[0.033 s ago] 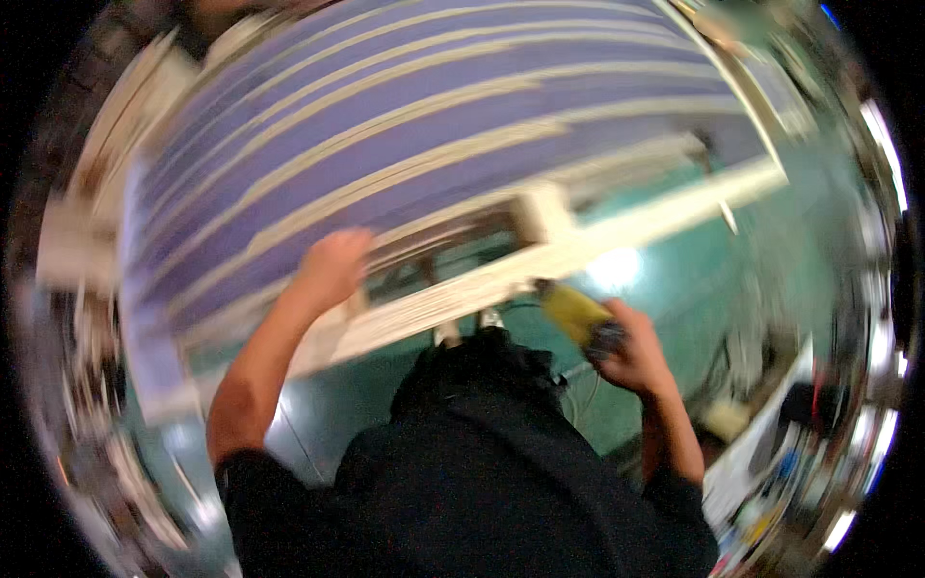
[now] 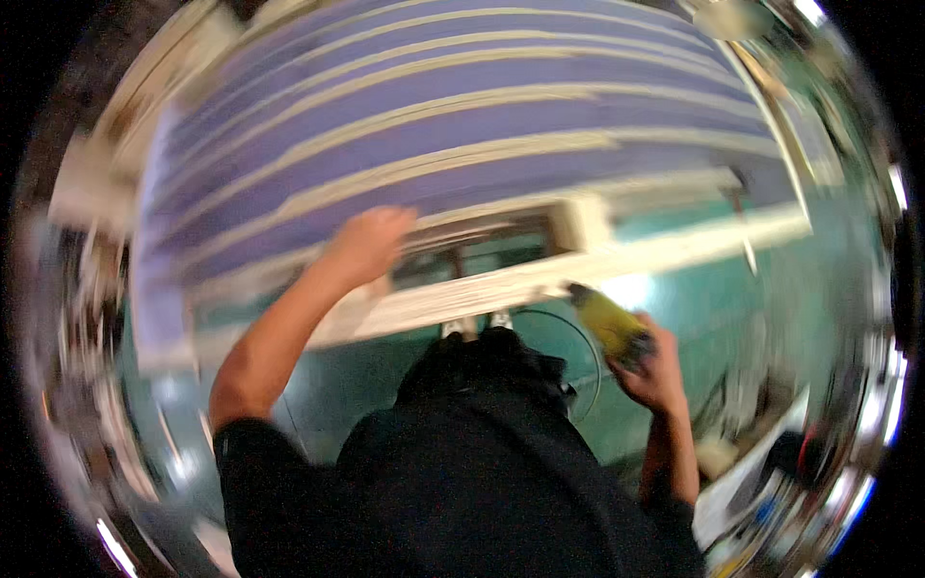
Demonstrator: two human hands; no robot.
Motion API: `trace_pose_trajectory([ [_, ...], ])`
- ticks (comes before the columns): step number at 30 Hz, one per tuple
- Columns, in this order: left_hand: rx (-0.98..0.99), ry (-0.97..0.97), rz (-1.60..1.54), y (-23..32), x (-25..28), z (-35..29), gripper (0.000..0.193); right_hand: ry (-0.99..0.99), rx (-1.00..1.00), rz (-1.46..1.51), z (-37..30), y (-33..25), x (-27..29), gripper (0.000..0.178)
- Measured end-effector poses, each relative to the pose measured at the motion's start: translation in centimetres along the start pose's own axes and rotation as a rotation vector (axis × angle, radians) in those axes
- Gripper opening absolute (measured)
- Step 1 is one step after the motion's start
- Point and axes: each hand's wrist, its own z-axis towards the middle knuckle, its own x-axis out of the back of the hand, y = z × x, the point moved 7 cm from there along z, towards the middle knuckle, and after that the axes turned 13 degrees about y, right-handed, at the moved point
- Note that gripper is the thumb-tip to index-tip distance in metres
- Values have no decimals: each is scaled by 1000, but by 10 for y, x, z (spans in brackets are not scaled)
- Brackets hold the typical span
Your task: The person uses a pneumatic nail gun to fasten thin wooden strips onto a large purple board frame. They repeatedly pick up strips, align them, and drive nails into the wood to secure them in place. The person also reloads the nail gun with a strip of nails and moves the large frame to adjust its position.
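A large wooden frame [image 2: 482, 291], with pale slats [image 2: 453, 154] running across a purple-blue panel [image 2: 385, 135], lies before me. My left hand [image 2: 371, 246] is closed above the near part of the frame, on its left side; whatever its fingers hold, if anything, is hidden. Gripped in my right hand [image 2: 657, 371] is a yellow and black nail gun [image 2: 612, 323], blurred, its dark nose close to the near rail. Whether the nose touches the wood I cannot tell. Between the rails stands a pale wood block [image 2: 584, 220], beyond the tool's nose.
A hammer [image 2: 740, 207] lies across the frame's near right corner, its handle sticking out past the edge. A thin hose [image 2: 593, 352] curves over the green floor [image 2: 540, 347] beside my legs. Lumber [image 2: 96, 193] is stacked at the left. Assorted items lie on a white surface [image 2: 723, 501] at the lower right.
The whole scene has shifted rightward and tilted slightly in the picture as my head turns. Both hands keep about the same places relative to the frame, and the nail gun stays in my right hand.
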Motion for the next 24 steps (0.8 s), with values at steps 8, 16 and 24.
trace_pose_trajectory([
  [8,171,-50,-35,16,31,-32,58,-168,24,-211,53,-76,-5,37],
  [16,262,29,52,-58,92,-149,126,-565,-56,-434,94,-94,-32,56],
  [24,99,48,54,-55,68,-170,131,-698,-198,-393,114,-106,-71,85],
])
